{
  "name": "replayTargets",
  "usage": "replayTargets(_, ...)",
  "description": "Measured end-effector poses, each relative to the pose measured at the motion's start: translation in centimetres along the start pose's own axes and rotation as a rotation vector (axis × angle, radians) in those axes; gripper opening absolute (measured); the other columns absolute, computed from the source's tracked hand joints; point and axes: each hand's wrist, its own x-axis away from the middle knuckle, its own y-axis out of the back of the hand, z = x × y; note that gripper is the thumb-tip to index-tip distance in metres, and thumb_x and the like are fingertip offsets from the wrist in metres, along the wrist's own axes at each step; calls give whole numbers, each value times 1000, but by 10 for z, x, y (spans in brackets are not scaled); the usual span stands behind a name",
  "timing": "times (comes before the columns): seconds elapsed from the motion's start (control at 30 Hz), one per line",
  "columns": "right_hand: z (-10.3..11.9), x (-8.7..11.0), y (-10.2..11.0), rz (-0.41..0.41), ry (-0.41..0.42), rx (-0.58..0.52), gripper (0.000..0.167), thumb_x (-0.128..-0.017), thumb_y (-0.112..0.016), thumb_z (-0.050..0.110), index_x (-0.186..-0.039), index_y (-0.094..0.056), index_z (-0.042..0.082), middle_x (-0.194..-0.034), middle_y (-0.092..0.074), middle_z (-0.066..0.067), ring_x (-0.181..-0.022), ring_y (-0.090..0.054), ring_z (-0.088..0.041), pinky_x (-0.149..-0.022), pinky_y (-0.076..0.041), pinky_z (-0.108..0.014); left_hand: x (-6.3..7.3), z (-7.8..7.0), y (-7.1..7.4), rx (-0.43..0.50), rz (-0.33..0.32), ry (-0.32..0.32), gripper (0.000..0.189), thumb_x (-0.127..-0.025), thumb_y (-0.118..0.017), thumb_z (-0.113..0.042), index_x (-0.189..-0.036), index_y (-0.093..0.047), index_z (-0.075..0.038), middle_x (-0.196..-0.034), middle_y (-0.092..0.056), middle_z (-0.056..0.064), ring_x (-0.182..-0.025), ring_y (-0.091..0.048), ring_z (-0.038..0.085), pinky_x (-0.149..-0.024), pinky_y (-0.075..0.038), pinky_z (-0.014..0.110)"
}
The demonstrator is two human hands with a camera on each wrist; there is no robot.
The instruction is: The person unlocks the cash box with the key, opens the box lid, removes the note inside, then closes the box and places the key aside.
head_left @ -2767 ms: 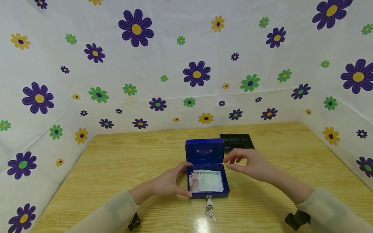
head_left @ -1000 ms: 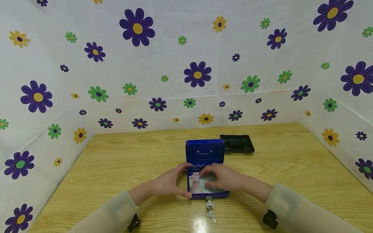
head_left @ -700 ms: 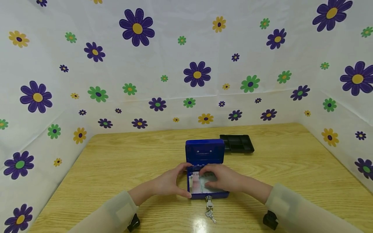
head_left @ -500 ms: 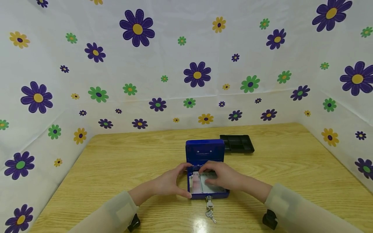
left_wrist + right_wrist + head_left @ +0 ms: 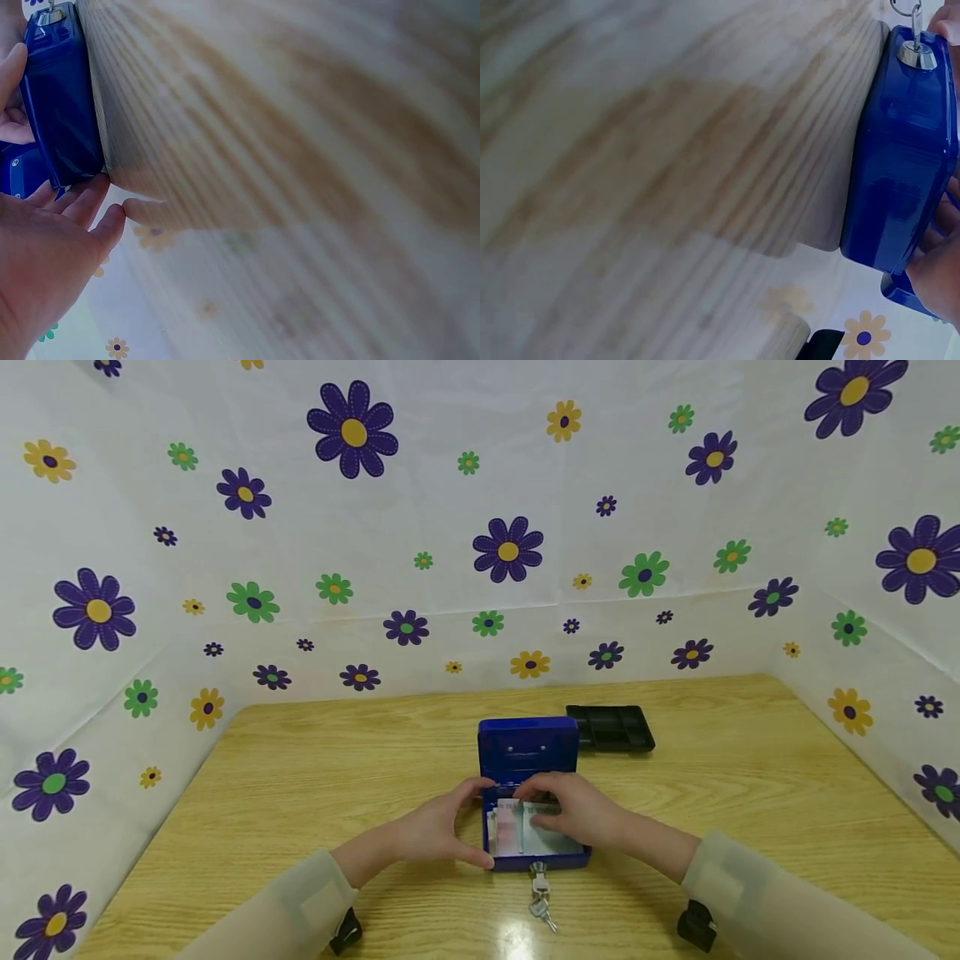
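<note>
A blue metal cash box stands on the table with its lid raised at the back. Inside lie pale green banknotes at the right and pink banknotes at the left. My left hand grips the box's left side, thumb at the front corner and fingers toward the hinge; the left wrist view shows fingertips against the box wall. Reaching in from the right, my right hand holds the green banknotes between thumb and fingers. Keys hang from the front lock.
Behind the box, to the right, lies a black compartment tray. The wood-grain table is enclosed by a white cloth printed with flowers. Black wrist straps show below both sleeves.
From beside the lid, my right hand has come down and left into the box onto the banknotes. The green notes have since shifted slightly right, baring more pink. My left hand has stayed put.
</note>
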Motion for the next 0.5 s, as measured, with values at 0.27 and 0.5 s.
replayTargets(0.27,0,2,6,43,-17,-83,19,-88,-72,8,-107,-70,9,-97,-67,6,-88,-61,-9,-80,-52,-29,0,-1,0,8,0,0,94,-77,-84,-37,-149,-27,-17,-150,-37,7,-135,-37,26,-111,-28,46)
replayTargets(0.5,-2,5,7,42,48,-81,18,-90,-69,7,-108,-71,9,-98,-69,5,-90,-63,-8,-79,-53,-28,0,-2,1,6,4,0,94,-77,-84,-37,-149,-27,-17,-149,-39,7,-134,-39,26,-111,-29,46)
